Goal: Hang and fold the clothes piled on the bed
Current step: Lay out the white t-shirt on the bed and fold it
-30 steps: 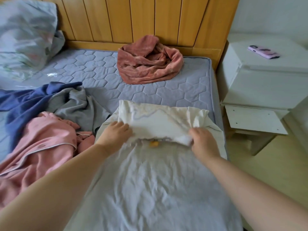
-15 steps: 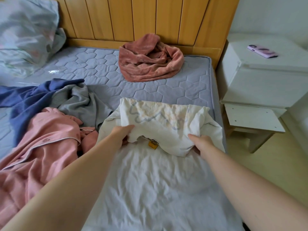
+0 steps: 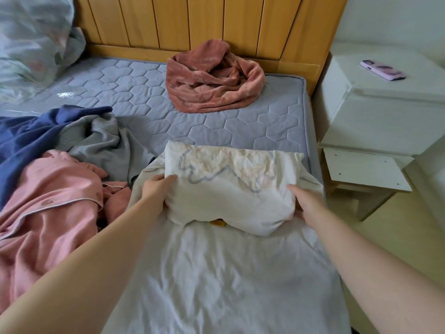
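Head view: looks down along both forearms onto a bed with a grey quilted mattress (image 3: 216, 112).
White garment: a white T-shirt (image 3: 231, 189) lies near the mattress's right edge, its far part folded over toward the person, a grey outline print on top and a yellow tag (image 3: 218, 222) showing under the fold.
Left hand: the left hand (image 3: 156, 189) grips the fold's left side, thumb on top, fingers tucked beneath the cloth.
Right hand: the right hand (image 3: 305, 201) holds the fold's right side; its fingers are hidden under the cloth, so their curl cannot be told.
Pile: a pink pyjama top (image 3: 48, 201), grey garment (image 3: 101, 143) and navy garment (image 3: 31, 136) lie heaped at the left edge.
Headboard side: a rust-pink velvet garment (image 3: 214, 78) sits bunched against the wooden headboard (image 3: 204, 20).
Beside bed: a phone in a pink case (image 3: 382, 69) rests on the white nightstand (image 3: 385, 112).
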`<state>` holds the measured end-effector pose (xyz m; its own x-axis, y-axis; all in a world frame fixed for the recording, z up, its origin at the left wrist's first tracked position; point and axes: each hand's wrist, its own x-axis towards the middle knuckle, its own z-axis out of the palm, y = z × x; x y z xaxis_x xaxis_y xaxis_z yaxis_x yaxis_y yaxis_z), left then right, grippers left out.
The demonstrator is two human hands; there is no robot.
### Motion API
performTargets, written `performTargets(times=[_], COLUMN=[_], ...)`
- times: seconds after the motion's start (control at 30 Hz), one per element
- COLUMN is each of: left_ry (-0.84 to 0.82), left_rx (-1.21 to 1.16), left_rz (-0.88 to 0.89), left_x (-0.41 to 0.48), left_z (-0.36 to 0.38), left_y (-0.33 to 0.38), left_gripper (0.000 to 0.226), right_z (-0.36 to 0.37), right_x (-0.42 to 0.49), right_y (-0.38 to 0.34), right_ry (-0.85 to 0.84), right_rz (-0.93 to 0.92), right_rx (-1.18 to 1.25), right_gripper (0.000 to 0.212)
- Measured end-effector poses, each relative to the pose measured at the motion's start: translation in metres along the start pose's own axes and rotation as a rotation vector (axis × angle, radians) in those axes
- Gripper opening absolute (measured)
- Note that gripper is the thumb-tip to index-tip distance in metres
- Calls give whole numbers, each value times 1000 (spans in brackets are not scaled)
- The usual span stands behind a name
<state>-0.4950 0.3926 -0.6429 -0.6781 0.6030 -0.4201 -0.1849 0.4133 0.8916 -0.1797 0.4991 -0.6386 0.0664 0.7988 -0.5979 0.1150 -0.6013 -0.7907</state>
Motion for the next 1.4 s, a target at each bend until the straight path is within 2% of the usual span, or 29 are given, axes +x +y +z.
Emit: performTargets(times=[0.03,0.1,0.2,0.27,0.33,0.4,0.47,0.53,0.63,0.7,0.8,0.9,0.93,1.0,1.07,1.1,1.13,1.17,1.2,1.23,1.3,1.4], left_ry=[4,32,46,43,68,144,193,226,312,345,266,232,261,350,404,354,225,66,-91,-215,-372,-372], left_rx=[22,73,51,6,-5,82,176,194,181,295,384,354,391,624,836,922,1037,1171,1290,1391,1506,1534], left_rz=[28,29,-58,-113,-157,-136,-96,-68,-31,27,16,-85,-58,148,533,746,915,1020,1051,1026,932,894], left_x=[4,17,35,46,53,58,60,65,66,68,70,75,77,72,58,48,39,26,17,10,10,19], left_z=[3,8,16,19,17,15,17,20,26,29,35,31,28,32,48,62,80,98,112,120,113,73], left_y=[5,14,29,37,40,38,36,34,39,46,59,62,61,60,61,61,58,53,42,28,-3,-32], left_gripper=[14,25,48,52,48,49,54,58,59,55,56,51,47,37,46,51,54,56,57,58,61,74], right_z=[2,8,15,18,11,0,-5,-4,-1,3,10,4,1,-1,3,9,20,31,42,49,46,19], right_x=[5,17,38,46,52,56,57,59,65,67,82,95,95,88,73,65,56,50,43,40,41,48], right_y=[-3,-6,-18,-33,-43,-44,-40,-42,-54,-63,-74,-76,-74,-69,-63,-59,-53,-45,-35,-23,3,19], right_ry=[29,22,27,54,203,345,303,274,359,381,325,312,366,501,586,557,476,340,190,59,-76,-33], right_rz=[-38,-44,-31,-35,-76,-137,-142,-125,-166,-173,-118,-18,-41,-200,-580,-819,-1026,-1142,-1172,-1140,-1017,-793], right_rx=[-10,11,-17,-30,-81,-222,-272,-241,-237,-250,-214,-139,-179,-429,-747,-882,-1003,-1127,-1248,-1367,-1553,-1628], right_gripper=[38,46,61,64,63,54,54,63,68,67,68,67,61,44,35,37,42,48,51,54,57,58])
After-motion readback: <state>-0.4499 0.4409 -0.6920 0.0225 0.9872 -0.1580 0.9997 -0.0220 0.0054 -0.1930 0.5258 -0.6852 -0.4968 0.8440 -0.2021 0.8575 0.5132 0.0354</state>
